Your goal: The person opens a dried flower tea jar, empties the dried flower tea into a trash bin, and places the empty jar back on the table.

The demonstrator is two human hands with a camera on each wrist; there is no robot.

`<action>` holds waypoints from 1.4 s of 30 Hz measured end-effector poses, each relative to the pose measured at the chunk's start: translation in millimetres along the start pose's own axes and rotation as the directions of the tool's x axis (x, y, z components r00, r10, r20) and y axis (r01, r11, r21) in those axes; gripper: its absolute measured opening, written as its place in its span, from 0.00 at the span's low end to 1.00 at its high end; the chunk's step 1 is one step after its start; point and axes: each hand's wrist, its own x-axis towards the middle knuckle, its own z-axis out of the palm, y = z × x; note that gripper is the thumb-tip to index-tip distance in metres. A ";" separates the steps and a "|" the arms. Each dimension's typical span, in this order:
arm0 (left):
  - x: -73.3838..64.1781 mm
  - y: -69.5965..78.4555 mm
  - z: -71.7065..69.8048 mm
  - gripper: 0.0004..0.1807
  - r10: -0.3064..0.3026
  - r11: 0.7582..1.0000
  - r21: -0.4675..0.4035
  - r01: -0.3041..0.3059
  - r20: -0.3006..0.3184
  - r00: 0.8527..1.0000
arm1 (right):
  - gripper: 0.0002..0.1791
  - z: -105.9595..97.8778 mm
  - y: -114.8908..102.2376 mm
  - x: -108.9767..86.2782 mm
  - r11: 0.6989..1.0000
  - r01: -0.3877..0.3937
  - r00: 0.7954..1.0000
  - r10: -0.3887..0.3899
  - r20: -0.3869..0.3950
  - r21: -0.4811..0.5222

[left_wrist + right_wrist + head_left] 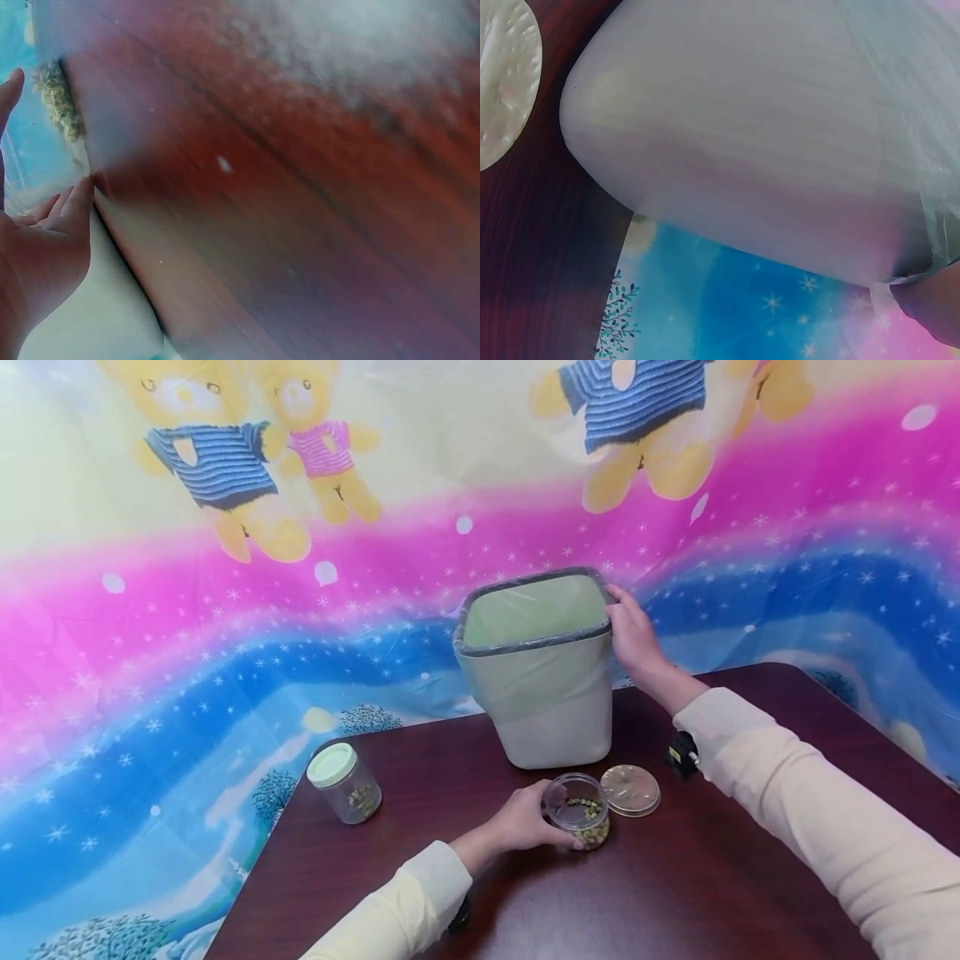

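A clear round jar (558, 810) without its lid sits on the table, with small greenish dried pieces (594, 835) at its bottom. Around its left side curl the thumb and fingers of my left hand (521, 821). My right hand (636, 635) grips the right rim of a pale waste bin (558, 727), thumb at the dark rim band. A thin translucent bag (525, 672) lines the bin and hangs over its outside; the right wrist view shows the bin's smooth wall (727, 127) close up. Beside the jar lies a gold-toned round lid (632, 789).
A second clear jar (348, 789) with a light green lid and similar greenish pieces stands near the table's left edge. The dark red-brown table (675, 877) ends at a printed bear-and-snowflake curtain (375, 577) behind.
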 end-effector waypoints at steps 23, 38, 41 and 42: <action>-16.3 3.1 -29.3 0.40 0.028 0.985 -0.165 -0.047 -0.117 0.993 | 0.31 2.1 -0.2 -0.2 1.000 -0.001 1.000 0.001 -0.026 0.008; -32.0 24.2 -90.3 0.42 -0.029 0.989 -0.147 -0.002 -0.207 0.978 | 0.31 2.3 0.3 0.6 1.000 0.005 1.000 -0.005 -0.024 0.009; -36.6 28.4 -105.3 0.41 -0.042 0.984 -0.176 0.002 -0.225 0.973 | 0.31 2.5 0.6 0.7 1.000 0.003 1.000 -0.002 -0.021 0.018; -38.3 29.8 -110.5 0.41 -0.048 0.985 -0.174 0.006 -0.236 0.971 | 0.31 2.6 0.7 0.7 1.000 0.002 1.000 -0.001 -0.018 0.021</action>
